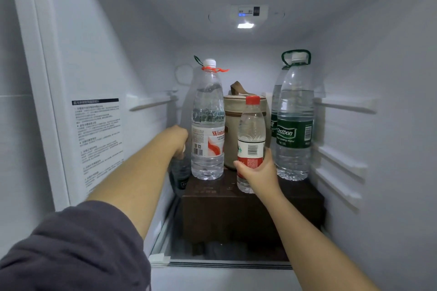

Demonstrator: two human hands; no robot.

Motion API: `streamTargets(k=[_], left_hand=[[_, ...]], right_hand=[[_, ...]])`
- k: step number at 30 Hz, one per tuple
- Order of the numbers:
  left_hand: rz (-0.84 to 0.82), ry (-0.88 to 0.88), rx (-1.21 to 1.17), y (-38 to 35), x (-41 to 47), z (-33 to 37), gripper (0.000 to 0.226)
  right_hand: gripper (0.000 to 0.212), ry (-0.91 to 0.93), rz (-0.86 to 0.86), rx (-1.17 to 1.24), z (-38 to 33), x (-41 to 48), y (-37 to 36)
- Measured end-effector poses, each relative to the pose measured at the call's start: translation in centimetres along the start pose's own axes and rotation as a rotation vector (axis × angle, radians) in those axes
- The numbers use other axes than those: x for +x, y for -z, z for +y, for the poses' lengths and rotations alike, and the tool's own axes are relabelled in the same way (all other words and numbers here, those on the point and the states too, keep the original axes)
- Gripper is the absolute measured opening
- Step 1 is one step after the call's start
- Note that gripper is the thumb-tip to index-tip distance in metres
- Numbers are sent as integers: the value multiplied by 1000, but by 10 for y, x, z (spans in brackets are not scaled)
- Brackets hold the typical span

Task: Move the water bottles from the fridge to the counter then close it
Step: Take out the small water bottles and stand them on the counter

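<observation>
The tall Wahaha bottle (207,125) stands at the left edge of the dark brown box (236,208), just beside the left hand (177,139) — a careless pull of that wrist could tip it, and the Cestbon bottle (294,125) near the right hand (257,172) risks the same knock. The right hand's fingers and thumb wrap the lower label of the small red-capped water bottle (251,130), upright at the box's front. The left hand lies over a small dark-labelled bottle (181,177) down beside the box — its fingers are hidden, so their grip cannot be told.
</observation>
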State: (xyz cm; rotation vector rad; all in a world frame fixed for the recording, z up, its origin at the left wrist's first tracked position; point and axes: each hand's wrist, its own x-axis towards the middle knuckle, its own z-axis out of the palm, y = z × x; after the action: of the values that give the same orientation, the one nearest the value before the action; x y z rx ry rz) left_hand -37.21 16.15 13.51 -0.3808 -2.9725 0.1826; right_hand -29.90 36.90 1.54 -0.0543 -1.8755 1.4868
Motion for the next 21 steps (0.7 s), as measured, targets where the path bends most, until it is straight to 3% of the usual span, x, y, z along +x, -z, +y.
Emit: streamTargets(k=[7, 13, 21], left_hand=[[-13, -72, 158, 9, -36, 0, 38], [2, -45, 58, 40, -64, -6, 22], [517, -209, -221, 69, -94, -3, 21]], right_hand=[[69, 8, 20, -15, -1, 0, 1], [67, 6, 9, 3, -4, -4, 0], [75, -18, -3, 16, -8, -8, 1]])
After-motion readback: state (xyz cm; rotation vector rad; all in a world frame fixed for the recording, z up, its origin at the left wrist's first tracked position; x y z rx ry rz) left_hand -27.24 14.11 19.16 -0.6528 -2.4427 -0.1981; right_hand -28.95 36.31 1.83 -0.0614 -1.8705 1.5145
